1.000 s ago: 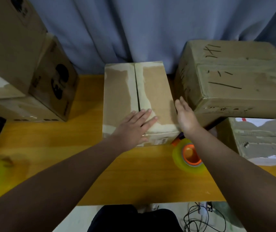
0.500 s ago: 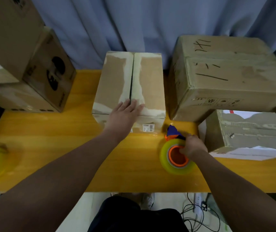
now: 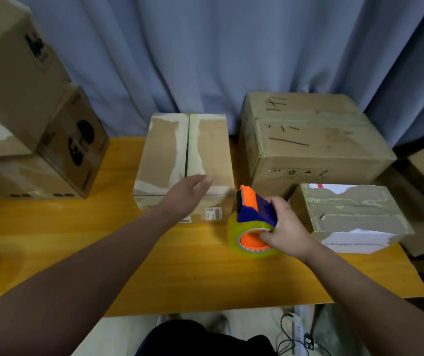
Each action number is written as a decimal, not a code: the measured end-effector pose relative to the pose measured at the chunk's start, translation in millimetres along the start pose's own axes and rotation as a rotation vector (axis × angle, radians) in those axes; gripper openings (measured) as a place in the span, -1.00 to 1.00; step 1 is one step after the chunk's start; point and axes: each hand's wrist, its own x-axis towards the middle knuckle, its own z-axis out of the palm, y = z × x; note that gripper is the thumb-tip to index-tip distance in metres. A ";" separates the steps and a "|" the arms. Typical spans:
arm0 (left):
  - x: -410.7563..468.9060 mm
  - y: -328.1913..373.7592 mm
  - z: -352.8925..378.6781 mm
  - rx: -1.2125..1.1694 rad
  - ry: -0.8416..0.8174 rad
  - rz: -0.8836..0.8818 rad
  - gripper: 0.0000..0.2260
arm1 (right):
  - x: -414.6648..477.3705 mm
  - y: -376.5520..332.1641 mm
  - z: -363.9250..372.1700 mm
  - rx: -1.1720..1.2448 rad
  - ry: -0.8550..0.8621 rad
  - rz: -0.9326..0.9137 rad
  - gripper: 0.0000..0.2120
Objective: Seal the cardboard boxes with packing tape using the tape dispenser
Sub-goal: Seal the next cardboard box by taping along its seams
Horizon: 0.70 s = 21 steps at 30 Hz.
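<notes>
left hand [image 3: 187, 195] released, at box [image 3: 164, 150] near edge | right hand [image 3: 286, 227] grasping tape dispenser [image 3: 250, 211]

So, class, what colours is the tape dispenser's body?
The tape dispenser is orange and dark blue; head view shows it best.

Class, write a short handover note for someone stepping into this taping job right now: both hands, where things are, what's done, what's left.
Left hand: open, fingers straight over the near top edge of the middle cardboard box; contact unclear.
Right hand: grips the tape dispenser at the box's near right corner.
Done: dispenser in hand.
Left: tape the box's centre seam, which shows no tape.
</notes>
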 end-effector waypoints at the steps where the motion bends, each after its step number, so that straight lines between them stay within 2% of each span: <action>1: -8.2 10.1 -2.6 -0.107 0.003 -0.016 -0.49 | -0.8 -8.3 -1.1 0.027 0.007 -0.020 -0.38; 3: -22.1 26.0 -9.4 -0.232 -0.050 -0.065 -0.40 | 0.3 -24.2 -2.2 0.046 0.025 -0.061 -0.37; 7: -31.2 40.1 -25.4 -0.219 -0.162 -0.114 -0.40 | 9.3 -52.8 7.1 0.031 0.108 -0.130 -0.35; 12: -31.5 26.3 -47.6 -0.327 -0.180 -0.093 -0.68 | 16.9 -76.6 24.6 0.033 0.134 -0.195 -0.30; 16: -33.6 16.9 -68.0 -0.400 -0.152 -0.111 -0.81 | 19.4 -90.7 36.6 0.080 0.150 -0.184 -0.30; 21: -34.0 11.5 -89.1 -0.286 -0.109 -0.124 -0.88 | 23.9 -101.3 51.2 0.059 0.131 -0.168 -0.28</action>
